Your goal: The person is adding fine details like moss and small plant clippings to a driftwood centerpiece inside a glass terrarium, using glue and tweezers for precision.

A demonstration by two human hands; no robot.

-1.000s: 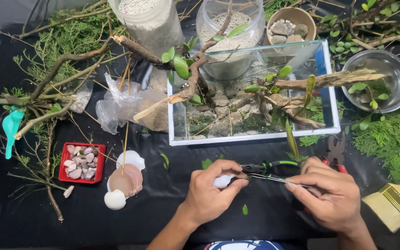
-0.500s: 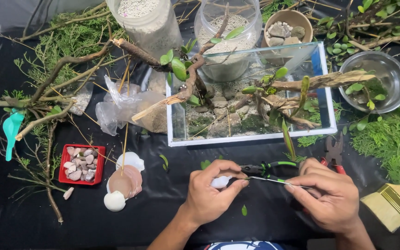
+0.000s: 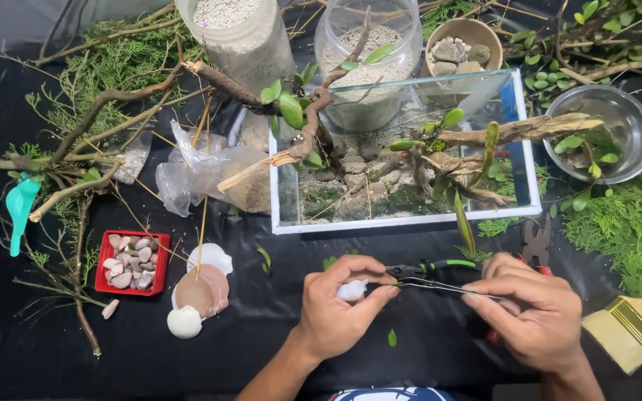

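Tweezers (image 3: pixel 447 286) span our hands; left hand (image 3: pixel 336 312) fingers pinch a half-hidden white shell (image 3: pixel 352 290), right hand (image 3: pixel 533 312) grips the rest. Clear crumpled bag (image 3: pixel 202 174) lies beside the glass tank (image 3: pixel 410 223).

Black table (image 3: pixel 261 334): glass tank (image 3: pixel 403 215), shells (image 3: pixel 198 289), red tray (image 3: pixel 105 286)

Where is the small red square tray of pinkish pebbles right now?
In the head view, the small red square tray of pinkish pebbles sits on the black table cover's left side, just left of the seashells, below the bare branches.
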